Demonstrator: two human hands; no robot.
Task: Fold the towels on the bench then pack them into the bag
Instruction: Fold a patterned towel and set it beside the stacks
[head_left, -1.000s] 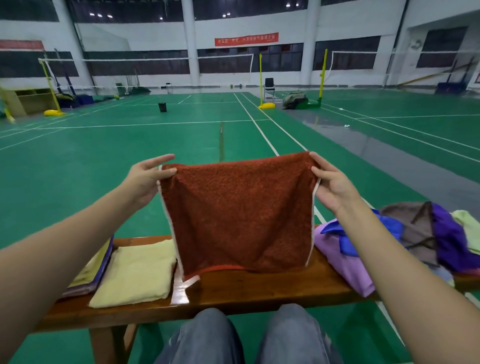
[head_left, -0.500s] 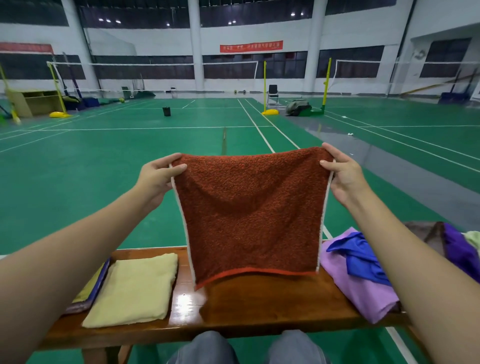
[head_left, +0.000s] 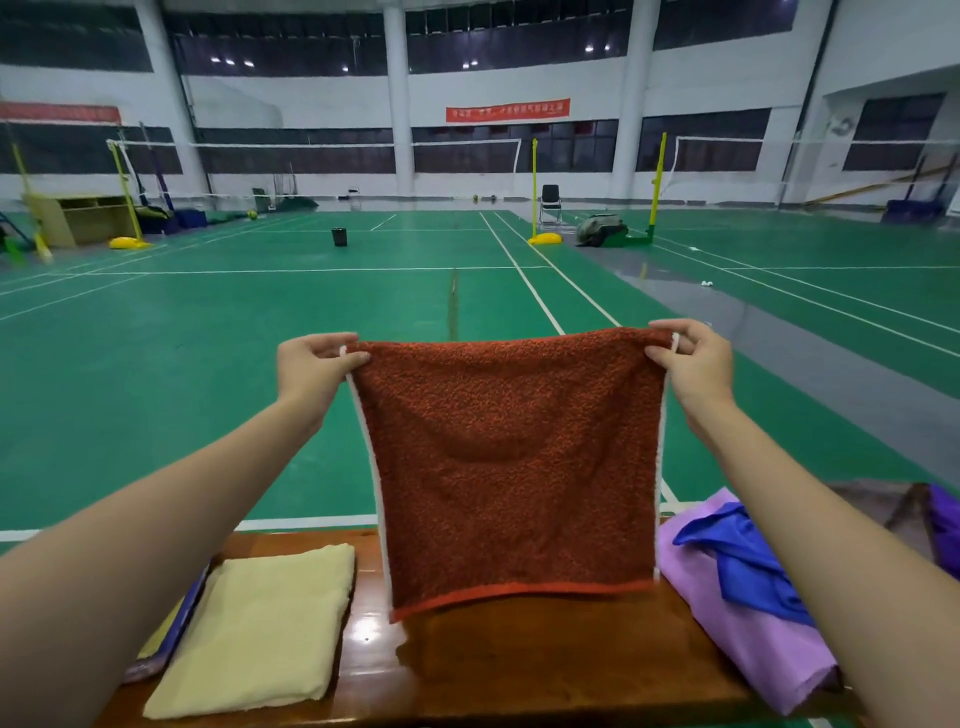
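**Operator:** What changed on the big stuff?

**Annotator:** The desk (head_left: 519, 670) is in the same spot, but more of its glossy top shows now. A second ago the red towel (head_left: 514, 467) sagged onto the wood, with a white strip bunched there. You've lifted it since. It hangs flat in the air, and the hem looks just clear of the desk.

**Operator:** And the piles?

**Annotator:** Unmoved. The folded yellow towel (head_left: 260, 629) lies on the desk's left, on a thin stack (head_left: 179, 613). The lilac towel (head_left: 748, 639) is heaped on the right with the blue cloth (head_left: 743, 561) crumpled on top. Both are unfolded.

**Operator:** My hands?

**Annotator:** Your left hand (head_left: 311, 369) pinches the top left corner and your right hand (head_left: 691, 364) pinches the top right. On both, thumb and fingers are closed on the cloth by the white edging. Your fingers looked straighter a second ago; now they're tucked in.

**Operator:** So where am I?

**Annotator:** My read is that the towel is squared up for a fold that hasn't started. At least one towel is done and at least two are waiting. I can't pick out the bag for sure; the grey shape (head_left: 878, 509) at far right might be it. Packing looks untouched.
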